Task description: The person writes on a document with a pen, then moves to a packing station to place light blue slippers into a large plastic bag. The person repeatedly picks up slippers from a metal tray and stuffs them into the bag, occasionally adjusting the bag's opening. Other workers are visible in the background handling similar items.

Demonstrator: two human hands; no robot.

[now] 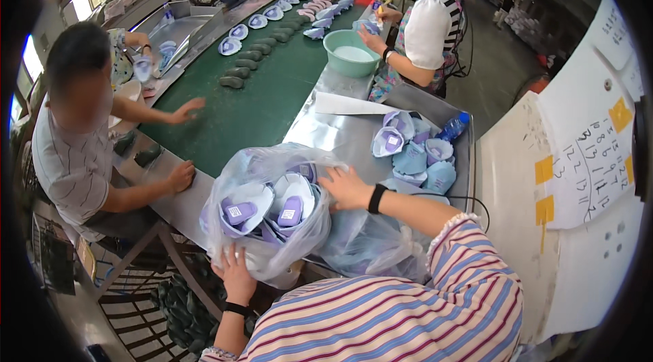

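Note:
A clear plastic bag (275,158) full of light-blue and purple shoe uppers (237,209) stands in front of me at the metal table's near edge, its mouth spread wide. White labels show on the purple pieces inside. My left hand (237,275) holds the bag's near left side, fingers against the plastic. On the bag's right rim, my right hand (345,188) grips the film, with part of its fingers hidden by the folds. More crumpled clear plastic (374,246) lies under my right forearm. Beyond it, loose shoe uppers (411,161) are heaped in a metal tray.
A green conveyor belt (204,114) carries rows of dark shoe lasts (248,64) and uppers. One co-worker (75,131) sits left, another (428,22) works beside a green basin (350,56). A blue-capped bottle (454,126), white board (585,158) and basket of dark lasts (180,311) surround me.

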